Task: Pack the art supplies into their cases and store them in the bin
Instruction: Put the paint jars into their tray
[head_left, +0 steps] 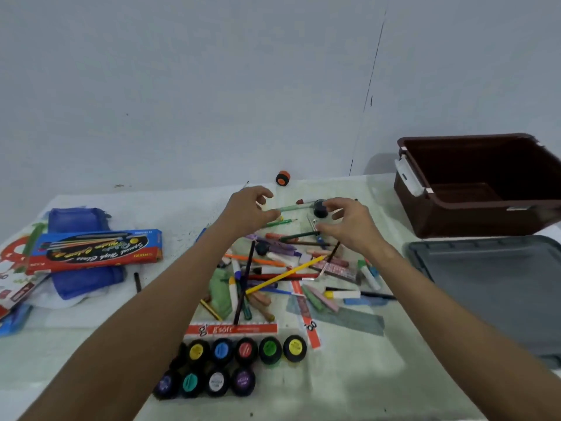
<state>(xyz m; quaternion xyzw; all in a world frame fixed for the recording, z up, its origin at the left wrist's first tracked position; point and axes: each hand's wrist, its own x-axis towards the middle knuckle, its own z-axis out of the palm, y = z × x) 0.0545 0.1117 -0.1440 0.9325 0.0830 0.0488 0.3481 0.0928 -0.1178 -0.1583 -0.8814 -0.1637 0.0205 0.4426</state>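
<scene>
Two bare hands above the far end of a heap of loose pencils, markers, crayons and chalk sticks (273, 278). Left hand (247, 208) with fingers loosely curled and spread, holding nothing, fingertips just over a green pencil (288, 207). Right hand (349, 221) likewise apart and loose, nothing gripped, fingertips hovering beside a small black paint pot (320, 208); touching or not, cannot tell. Just beyond the left hand, an orange-capped pot (283, 178) lying alone near the wall. Nearer than both hands, past the heap, a red ruler box (232, 328), then nine paint pots with coloured lids (236, 364) in two rows. Well to the left of the left hand, a red-and-blue pencil case box (97, 249) resting on a blue pouch (82, 281). Right of the right hand, a brown bin (473, 212), open, with a white latch; below it, flat on the table (349, 384), a grey lid (491, 287).
</scene>
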